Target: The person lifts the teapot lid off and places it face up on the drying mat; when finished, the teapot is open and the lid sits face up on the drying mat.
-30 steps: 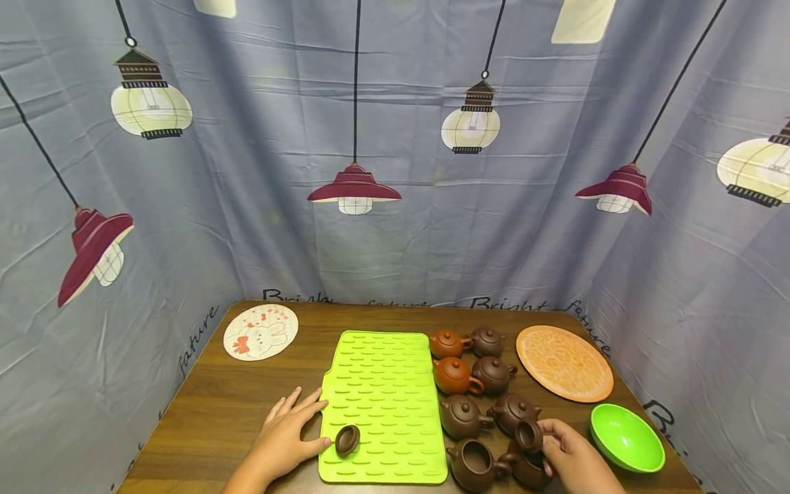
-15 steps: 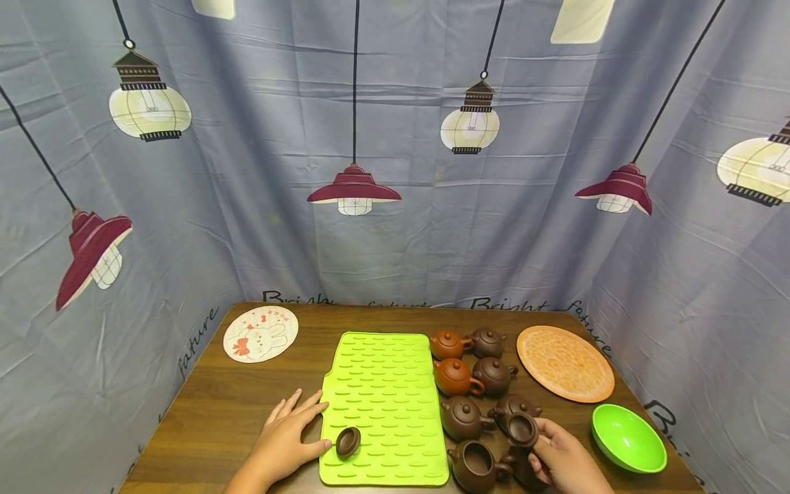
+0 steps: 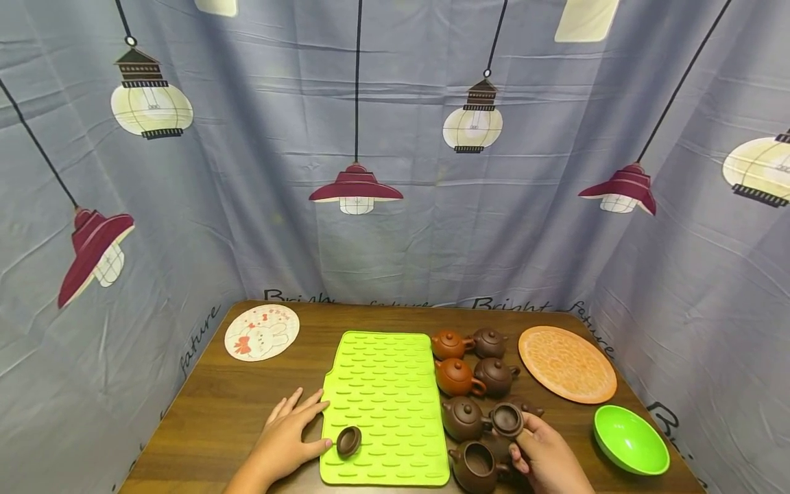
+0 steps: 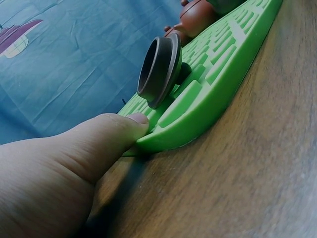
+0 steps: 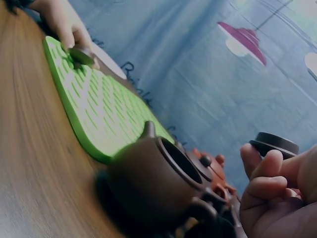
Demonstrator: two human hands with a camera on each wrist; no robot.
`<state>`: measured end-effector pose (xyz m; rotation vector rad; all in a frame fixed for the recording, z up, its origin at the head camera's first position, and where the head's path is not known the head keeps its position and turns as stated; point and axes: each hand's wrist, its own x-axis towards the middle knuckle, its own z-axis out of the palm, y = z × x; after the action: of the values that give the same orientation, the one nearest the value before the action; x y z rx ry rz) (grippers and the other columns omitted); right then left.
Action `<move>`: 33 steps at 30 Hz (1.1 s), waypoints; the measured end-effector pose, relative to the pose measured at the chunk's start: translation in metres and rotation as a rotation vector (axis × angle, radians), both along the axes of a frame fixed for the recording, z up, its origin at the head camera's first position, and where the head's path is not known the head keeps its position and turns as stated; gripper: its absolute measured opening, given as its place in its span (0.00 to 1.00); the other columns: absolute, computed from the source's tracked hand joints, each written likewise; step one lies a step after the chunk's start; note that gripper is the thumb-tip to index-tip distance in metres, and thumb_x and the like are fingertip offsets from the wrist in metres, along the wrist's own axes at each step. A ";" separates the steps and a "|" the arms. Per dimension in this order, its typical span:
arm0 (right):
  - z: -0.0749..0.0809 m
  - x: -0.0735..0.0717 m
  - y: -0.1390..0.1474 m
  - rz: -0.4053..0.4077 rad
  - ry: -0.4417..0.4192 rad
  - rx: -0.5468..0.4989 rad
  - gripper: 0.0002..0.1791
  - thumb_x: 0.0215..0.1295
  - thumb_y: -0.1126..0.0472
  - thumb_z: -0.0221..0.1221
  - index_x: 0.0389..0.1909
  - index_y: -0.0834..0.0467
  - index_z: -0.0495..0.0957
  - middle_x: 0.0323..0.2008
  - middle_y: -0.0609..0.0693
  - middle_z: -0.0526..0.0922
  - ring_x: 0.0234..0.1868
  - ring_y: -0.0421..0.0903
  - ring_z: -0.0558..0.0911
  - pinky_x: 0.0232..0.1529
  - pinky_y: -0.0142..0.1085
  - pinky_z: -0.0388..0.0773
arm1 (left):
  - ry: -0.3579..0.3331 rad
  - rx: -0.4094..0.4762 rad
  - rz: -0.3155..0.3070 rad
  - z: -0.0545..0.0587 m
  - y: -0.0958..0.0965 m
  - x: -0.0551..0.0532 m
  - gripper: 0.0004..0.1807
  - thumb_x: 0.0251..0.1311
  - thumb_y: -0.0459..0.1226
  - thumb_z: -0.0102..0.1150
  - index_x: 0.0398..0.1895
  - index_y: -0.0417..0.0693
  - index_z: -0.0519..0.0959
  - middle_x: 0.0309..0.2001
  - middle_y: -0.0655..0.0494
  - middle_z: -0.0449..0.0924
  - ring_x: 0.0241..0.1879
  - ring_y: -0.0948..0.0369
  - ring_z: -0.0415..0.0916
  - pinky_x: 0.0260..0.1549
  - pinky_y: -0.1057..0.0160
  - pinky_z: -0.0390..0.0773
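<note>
In the head view's lower right, my right hand (image 3: 548,451) pinches a dark lid (image 3: 507,420), hollow up, best held level and clear of the teapots (image 3: 463,417), while my left hand (image 3: 286,437), fingers spread, touches the green mat (image 3: 389,405).

Mat (image 3: 389,391): lay left of the teapots (image 3: 455,375)
Loose lid (image 3: 348,442): sat on the mat's near left corner
Held lid (image 3: 507,419): was in the right hand (image 3: 546,453), above teapots
Left disc (image 3: 262,333): lay behind, left of the mat
Bowl (image 3: 631,440): stood before the right disc (image 3: 568,363)
</note>
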<state>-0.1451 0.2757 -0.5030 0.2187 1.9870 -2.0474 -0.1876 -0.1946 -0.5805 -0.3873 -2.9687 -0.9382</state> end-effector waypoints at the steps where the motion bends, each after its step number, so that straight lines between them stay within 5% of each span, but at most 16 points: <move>1: 0.000 -0.001 -0.003 -0.023 0.003 0.002 0.13 0.83 0.59 0.52 0.60 0.60 0.73 0.43 0.47 0.82 0.26 0.36 0.72 0.26 0.27 0.72 | 0.002 0.001 0.000 0.000 0.000 0.000 0.41 0.54 0.63 0.73 0.71 0.60 0.78 0.78 0.58 0.67 0.82 0.40 0.51 0.78 0.31 0.41; 6: 0.001 -0.002 -0.019 -0.081 0.015 0.005 0.13 0.82 0.58 0.52 0.58 0.61 0.73 0.36 0.46 0.82 0.25 0.35 0.71 0.25 0.25 0.70 | 0.012 -0.004 -0.001 0.000 0.000 0.000 0.41 0.54 0.63 0.73 0.71 0.61 0.78 0.78 0.59 0.67 0.82 0.40 0.51 0.78 0.30 0.42; 23: 0.003 -0.011 -0.068 0.047 -0.003 -0.048 0.20 0.78 0.46 0.59 0.55 0.57 0.75 0.39 0.46 0.80 0.23 0.33 0.72 0.25 0.25 0.73 | 0.013 -0.010 -0.007 0.001 0.000 0.000 0.42 0.55 0.64 0.72 0.72 0.61 0.77 0.79 0.59 0.66 0.82 0.40 0.51 0.78 0.29 0.42; 33: 0.002 -0.011 -0.099 0.109 0.015 -0.121 0.17 0.78 0.52 0.60 0.56 0.60 0.76 0.42 0.48 0.86 0.24 0.33 0.73 0.23 0.24 0.71 | 0.008 -0.010 -0.007 0.000 0.000 0.001 0.42 0.55 0.64 0.72 0.72 0.60 0.77 0.79 0.59 0.66 0.82 0.40 0.51 0.78 0.30 0.42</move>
<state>-0.1561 0.1765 -0.5013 0.0682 1.8324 -2.0962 -0.1866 -0.1942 -0.5805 -0.4015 -2.9681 -0.9205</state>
